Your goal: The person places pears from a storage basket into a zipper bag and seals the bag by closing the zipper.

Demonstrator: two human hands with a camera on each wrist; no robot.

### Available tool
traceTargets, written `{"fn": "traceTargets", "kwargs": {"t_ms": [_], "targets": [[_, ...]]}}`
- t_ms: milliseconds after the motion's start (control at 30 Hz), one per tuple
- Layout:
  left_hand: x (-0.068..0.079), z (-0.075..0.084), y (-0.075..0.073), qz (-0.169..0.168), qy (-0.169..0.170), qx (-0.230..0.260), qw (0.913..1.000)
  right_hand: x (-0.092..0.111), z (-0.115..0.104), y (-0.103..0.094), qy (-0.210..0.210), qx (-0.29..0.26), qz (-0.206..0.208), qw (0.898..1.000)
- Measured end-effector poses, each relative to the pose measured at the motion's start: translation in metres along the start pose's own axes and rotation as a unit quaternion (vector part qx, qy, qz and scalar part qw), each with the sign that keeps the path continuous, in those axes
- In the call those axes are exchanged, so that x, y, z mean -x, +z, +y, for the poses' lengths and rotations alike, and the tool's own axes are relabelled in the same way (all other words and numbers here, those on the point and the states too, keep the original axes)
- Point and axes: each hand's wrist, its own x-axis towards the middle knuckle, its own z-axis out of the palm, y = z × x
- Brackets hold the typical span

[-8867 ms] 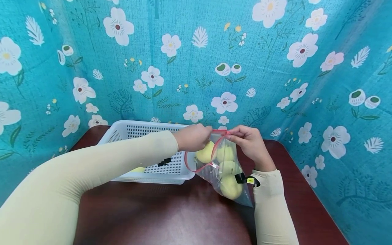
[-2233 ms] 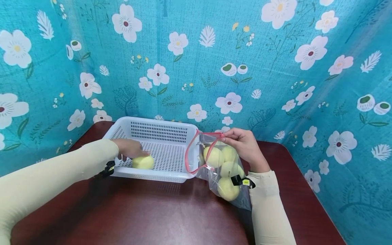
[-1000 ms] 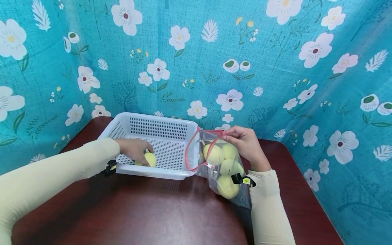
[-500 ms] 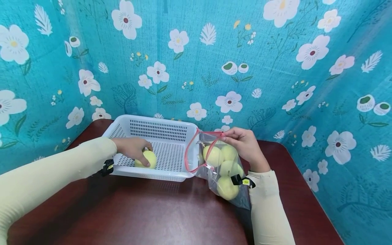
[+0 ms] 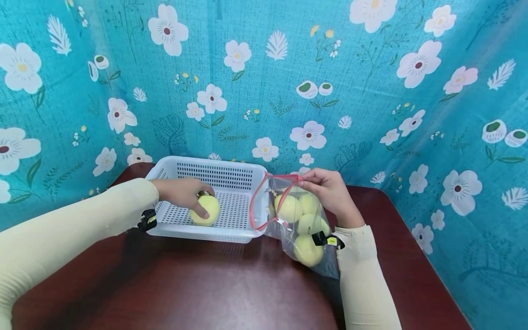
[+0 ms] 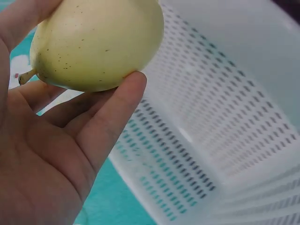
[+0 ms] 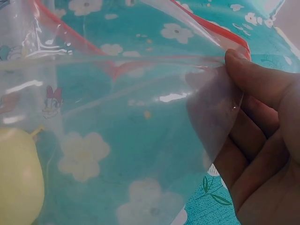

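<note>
My left hand (image 5: 183, 192) grips a pale yellow-green pear (image 5: 206, 211) over the white perforated basket (image 5: 235, 236). In the left wrist view the pear (image 6: 103, 42) sits between thumb and fingers, its stem pointing left. My right hand (image 5: 330, 192) pinches the top corner of a clear zip bag (image 5: 294, 245) with a red zip edge. Several pears (image 5: 308, 251) lie inside that bag, and its mouth gapes toward the basket. From the right wrist, thumb and fingers of the hand (image 7: 262, 126) hold the thin plastic, one bagged pear (image 7: 18, 178) at left.
A dark reddish-brown table (image 5: 214, 288) carries the basket and the bag. Behind and on both sides hangs a turquoise floral cloth (image 5: 255, 105). The bag's mouth touches the basket's right end.
Earlier the left hand was at the bag's mouth with a pear; it then went into the basket, took hold of another pear and moved it slightly right. The right hand keeps its hold.
</note>
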Motion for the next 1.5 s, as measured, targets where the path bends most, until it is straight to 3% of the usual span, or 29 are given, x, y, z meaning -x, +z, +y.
{"fn": "traceTargets", "kwargs": {"t_ms": [300, 567, 900, 1500], "targets": [[-0.002, 0.037, -0.022, 0.006, 0.027, 0.002, 0.9996, 0.000, 0.001, -0.004, 0.000, -0.022, -0.001, 1.000], [-0.005, 0.065, -0.030, -0.004, 0.052, 0.004, 0.9986, -0.001, 0.004, -0.005, 0.010, -0.032, -0.002, 0.999], [-0.009, 0.089, -0.030, -0.011, 0.085, 0.010, 0.9963, 0.000, 0.006, -0.005, 0.012, -0.044, -0.016, 0.999], [-0.031, 0.130, -0.023, -0.019, 0.129, 0.001, 0.9914, 0.000, 0.002, -0.004, 0.009, -0.047, -0.017, 0.999]]}}
